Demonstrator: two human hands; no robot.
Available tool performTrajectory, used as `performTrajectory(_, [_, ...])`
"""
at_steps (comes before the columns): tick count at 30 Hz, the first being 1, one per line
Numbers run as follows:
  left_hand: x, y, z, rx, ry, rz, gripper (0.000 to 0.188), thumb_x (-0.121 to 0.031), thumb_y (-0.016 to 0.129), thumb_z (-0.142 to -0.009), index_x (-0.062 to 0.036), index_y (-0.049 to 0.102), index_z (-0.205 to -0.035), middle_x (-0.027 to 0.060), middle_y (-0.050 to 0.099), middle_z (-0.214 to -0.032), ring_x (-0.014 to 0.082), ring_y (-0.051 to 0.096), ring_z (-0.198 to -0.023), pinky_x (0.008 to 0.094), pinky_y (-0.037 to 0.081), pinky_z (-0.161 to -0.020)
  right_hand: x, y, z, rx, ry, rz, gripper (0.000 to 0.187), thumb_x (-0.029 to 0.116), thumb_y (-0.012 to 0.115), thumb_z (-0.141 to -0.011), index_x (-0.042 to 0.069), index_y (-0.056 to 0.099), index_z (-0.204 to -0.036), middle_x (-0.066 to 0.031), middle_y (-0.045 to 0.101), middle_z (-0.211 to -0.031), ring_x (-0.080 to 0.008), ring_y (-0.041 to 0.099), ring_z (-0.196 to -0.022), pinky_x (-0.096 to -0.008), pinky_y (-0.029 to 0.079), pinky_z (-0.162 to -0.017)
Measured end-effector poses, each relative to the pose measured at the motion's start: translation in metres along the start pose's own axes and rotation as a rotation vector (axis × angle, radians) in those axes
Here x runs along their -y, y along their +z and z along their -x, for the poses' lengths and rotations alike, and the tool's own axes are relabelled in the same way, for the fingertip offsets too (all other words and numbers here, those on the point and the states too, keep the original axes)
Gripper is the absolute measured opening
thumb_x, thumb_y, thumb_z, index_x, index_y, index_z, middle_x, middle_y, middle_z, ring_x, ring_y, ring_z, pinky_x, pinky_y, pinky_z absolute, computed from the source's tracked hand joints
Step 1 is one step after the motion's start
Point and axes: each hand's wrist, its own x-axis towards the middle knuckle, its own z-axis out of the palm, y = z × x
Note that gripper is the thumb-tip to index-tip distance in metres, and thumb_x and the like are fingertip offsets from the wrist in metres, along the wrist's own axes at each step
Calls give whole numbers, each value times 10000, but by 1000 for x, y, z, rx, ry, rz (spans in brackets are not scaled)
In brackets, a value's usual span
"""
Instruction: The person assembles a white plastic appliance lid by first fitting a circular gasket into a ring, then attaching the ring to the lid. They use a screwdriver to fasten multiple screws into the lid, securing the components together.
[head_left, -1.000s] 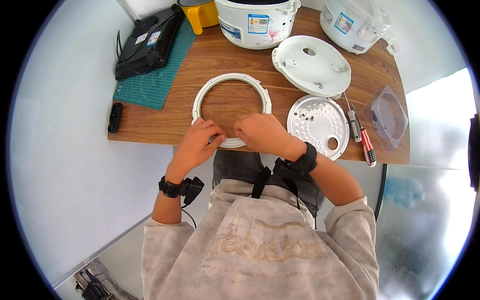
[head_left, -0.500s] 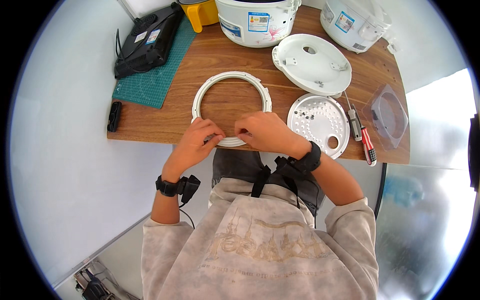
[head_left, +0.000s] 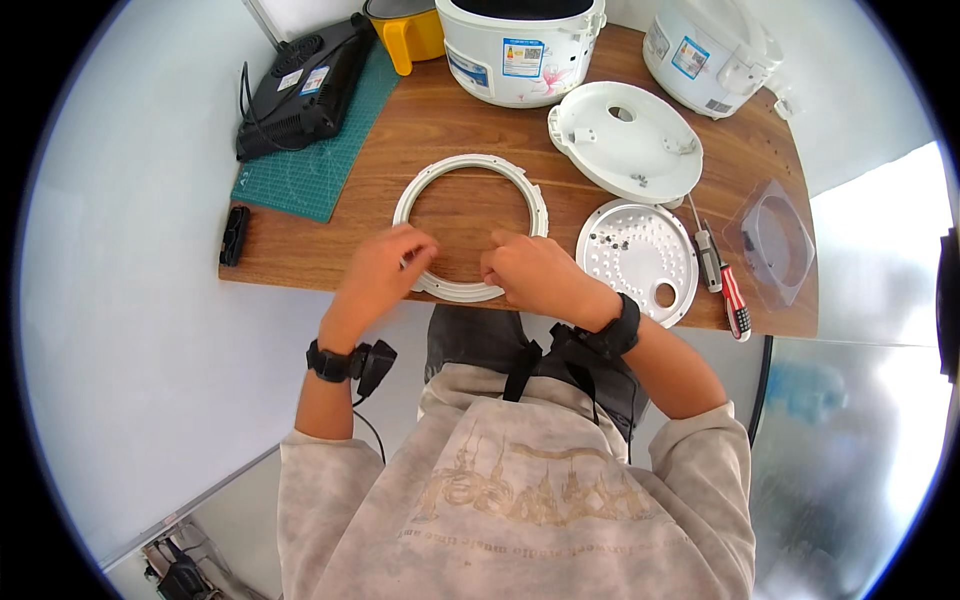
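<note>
A white plastic ring [head_left: 462,291] lies on the table near its front edge. My right hand [head_left: 540,272] bends over the ring's near right side, its fingers curled closed round the rim; the thumb's grip is partly hidden. Over the near left side of the ring is my left hand [head_left: 385,268], fingers curled and smeared by motion, so whether it holds anything does not show. Right of the ring rests a round perforated metal plate [head_left: 640,250] with several small dark screws on it. Behind that plate sits a white rice cooker lid shell [head_left: 635,130], a few small pieces inside it.
Two screwdrivers, one grey-handled [head_left: 708,262] and one red-handled [head_left: 735,305], lie beside a clear plastic piece [head_left: 775,240]. A white rice cooker body [head_left: 515,75] and another white cooker [head_left: 700,60] stand behind. At left are a green cutting mat [head_left: 290,185], black appliance [head_left: 305,100] and yellow container [head_left: 420,35].
My left hand has lifted off the ring's near rim and moved slightly left. My right hand has shifted a little right along the rim. The whole view has tilted slightly.
</note>
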Motion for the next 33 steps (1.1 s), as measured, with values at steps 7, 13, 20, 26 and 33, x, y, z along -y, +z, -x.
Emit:
performTrajectory(7, [27,-12,-53,-245,-140,-94,214,-188,684,-985,-24,707,-1121,121,740,-941,217,681,-791,347,535,-713,-6,-23,7,-205,122,-13,89,133,648,-939,65,662,-996,-161,631,-983,-383,673,-885,-487,550,-737])
performTrajectory(13, [50,-6,-94,-59,-81,-116,206,-195,698,-976,-40,686,-1111,106,718,-913,218,673,-841,352,534,-757,-35,-28,-8,-302,224,17,217,126,644,-946,33,595,-1136,-210,652,-1043,-424,674,-950,-518,555,-764])
performTrajectory(20, [47,-11,-104,42,-80,-173,207,-183,725,-945,-55,618,-1066,110,693,-905,247,671,-858,371,531,-753,-45,-15,-12,-308,214,15,371,57,675,-918,31,552,-1267,-222,638,-1162,-444,627,-1058,-522,522,-841])
performTrajectory(26, [45,-2,-101,-28,-8,-255,203,-159,722,-933,-62,596,-1059,125,705,-936,311,687,-899,403,535,-761,-49,-18,-7,-318,118,4,442,24,698,-873,-37,532,-1278,-274,587,-1133,-481,662,-965,-533,571,-823])
performTrajectory(33, [31,-11,-87,-52,42,-380,247,-187,734,-929,-72,622,-1117,115,715,-1016,314,683,-954,406,541,-823,-35,-28,4,-191,171,-6,590,68,749,-860,-52,481,-1371,-326,521,-1189,-513,664,-930,-533,576,-820])
